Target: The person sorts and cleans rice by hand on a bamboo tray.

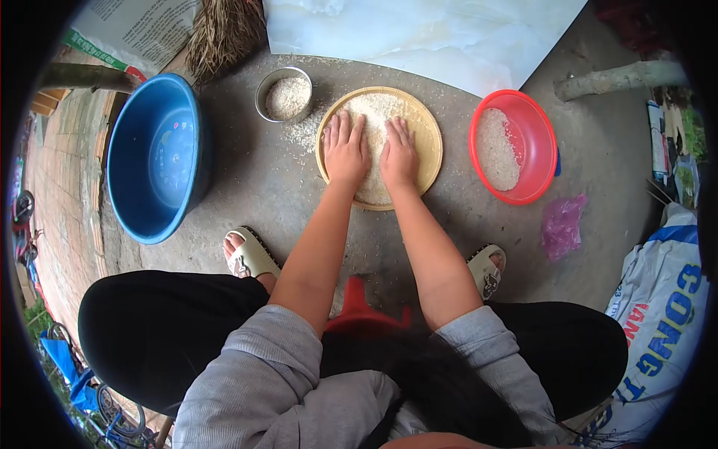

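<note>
A round woven tray (428, 161) lies on the floor in front of me with pale rice grains (374, 187) spread over it. My left hand (346, 152) rests flat, palm down, on the grains at the tray's left side, fingers pointing away from me and slightly apart. Beside it, on the right, my right hand (399, 156) also lies palm down on the grains with its fingers stretched out. The two hands are a small gap apart, and grains show between them. What is beneath the palms is hidden.
Left of the tray are a metal bowl (287, 96) of rice and a large blue basin (157, 157). Spilled grains (303, 133) lie near the bowl. On the right are a red basin (535, 150) holding rice, a pink plastic bag (564, 227) and a printed sack (651, 322).
</note>
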{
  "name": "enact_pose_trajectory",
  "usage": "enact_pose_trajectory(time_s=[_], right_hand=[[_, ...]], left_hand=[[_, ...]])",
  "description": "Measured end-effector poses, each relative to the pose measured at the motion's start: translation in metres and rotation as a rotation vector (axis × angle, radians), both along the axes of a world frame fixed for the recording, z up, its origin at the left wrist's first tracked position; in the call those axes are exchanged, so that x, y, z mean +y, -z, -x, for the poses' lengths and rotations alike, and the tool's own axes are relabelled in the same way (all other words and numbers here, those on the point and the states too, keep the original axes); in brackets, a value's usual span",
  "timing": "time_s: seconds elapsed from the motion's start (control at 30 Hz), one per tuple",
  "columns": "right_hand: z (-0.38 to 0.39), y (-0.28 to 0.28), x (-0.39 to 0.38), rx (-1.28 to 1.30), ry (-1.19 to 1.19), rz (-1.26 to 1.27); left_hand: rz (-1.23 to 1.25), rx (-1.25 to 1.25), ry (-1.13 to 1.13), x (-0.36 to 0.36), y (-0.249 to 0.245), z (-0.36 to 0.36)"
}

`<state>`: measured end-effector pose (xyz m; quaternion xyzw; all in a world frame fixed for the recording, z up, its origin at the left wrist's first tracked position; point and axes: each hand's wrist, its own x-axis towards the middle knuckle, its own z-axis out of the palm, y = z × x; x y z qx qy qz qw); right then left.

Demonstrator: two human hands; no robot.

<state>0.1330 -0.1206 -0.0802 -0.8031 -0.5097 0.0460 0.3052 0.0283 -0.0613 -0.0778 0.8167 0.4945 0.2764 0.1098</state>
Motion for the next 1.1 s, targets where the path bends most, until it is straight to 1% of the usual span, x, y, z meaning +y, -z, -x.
enact_pose_trajectory(time_s=[0.03, 0.07, 0.13, 0.17, 0.2, 0.27, 0.3, 0.33, 0.4, 0.47, 0.53, 0.6, 0.7, 0.77, 0.8, 0.83, 0.87, 0.9, 0.93, 0.97, 1.0, 1.07, 1.1], right_hand=[[0.002, -0.003, 0.001, 0.047, -0.020, -0.067], [0.000, -0.007, 0.002, 0.043, -0.018, -0.071], [-0.001, -0.018, 0.006, 0.391, -0.022, -0.129], [-0.007, -0.023, 0.009, 0.266, 0.013, -0.189], [-0.016, -0.024, 0.012, 0.267, 0.011, -0.192], [-0.036, -0.022, 0.017, 0.093, 0.131, -0.204], [-0.044, -0.020, 0.016, 0.294, 0.082, -0.090], [-0.047, -0.017, 0.013, 0.294, 0.082, -0.089], [-0.050, -0.013, 0.010, 0.116, -0.159, -0.037], [-0.039, -0.007, 0.005, 0.159, -0.190, -0.053], [-0.022, -0.008, -0.005, 0.105, -0.239, -0.055], [-0.011, -0.009, -0.016, 0.122, -0.240, -0.065], [-0.003, -0.011, -0.031, 0.127, -0.195, -0.067], [-0.003, -0.017, -0.041, 0.097, -0.069, 0.026], [-0.004, -0.017, -0.043, 0.087, -0.070, 0.025], [-0.004, -0.018, -0.045, 0.171, 0.037, 0.007], [-0.003, -0.018, -0.043, 0.257, 0.143, -0.014], [-0.001, -0.024, -0.041, 0.252, 0.140, -0.020], [0.001, -0.029, -0.037, 0.351, 0.142, -0.143], [0.004, -0.035, -0.033, 0.450, 0.139, -0.266], [0.008, -0.045, -0.027, 0.447, 0.128, -0.270], [0.020, -0.066, -0.016, 0.435, -0.053, -0.279], [0.023, -0.071, -0.011, 0.430, -0.079, -0.233]], left_hand=[[0.063, 0.019, 0.015, -0.001, -0.001, 0.003], [0.125, 0.037, 0.031, -0.002, -0.001, 0.004], [0.091, 0.058, 0.012, -0.004, -0.001, 0.002], [0.081, 0.069, 0.001, -0.005, -0.001, 0.002], [0.071, 0.078, -0.011, -0.005, -0.001, 0.001], [0.070, 0.075, -0.023, -0.006, -0.002, 0.000], [0.072, 0.072, -0.031, -0.007, -0.002, -0.001], [0.073, 0.072, -0.031, -0.007, 0.000, -0.001], [0.031, 0.061, -0.027, -0.006, 0.001, -0.001], [0.026, 0.063, -0.031, -0.006, 0.001, 0.000], [0.023, 0.058, -0.038, -0.007, 0.002, -0.001], [0.018, 0.048, -0.038, -0.006, 0.004, -0.001], [0.014, 0.031, -0.034, -0.006, 0.005, 0.000], [0.034, -0.011, -0.036, -0.006, 0.005, 0.000], [0.055, -0.042, -0.040, -0.007, 0.001, 0.000], [-0.028, -0.037, -0.070, -0.007, -0.003, -0.001], [-0.033, -0.044, -0.072, -0.009, -0.007, -0.002], [0.367, -0.260, -0.152, -0.013, -0.025, -0.003], [0.768, -0.473, -0.227, -0.016, -0.038, -0.006], [0.553, -0.856, -0.163, -0.017, -0.009, -0.016], [0.544, -0.863, -0.168, -0.015, -0.014, -0.025], [1.138, -1.504, -0.152, -0.015, -0.025, -0.036], [1.459, -1.721, -0.050, -0.011, -0.030, -0.039]])
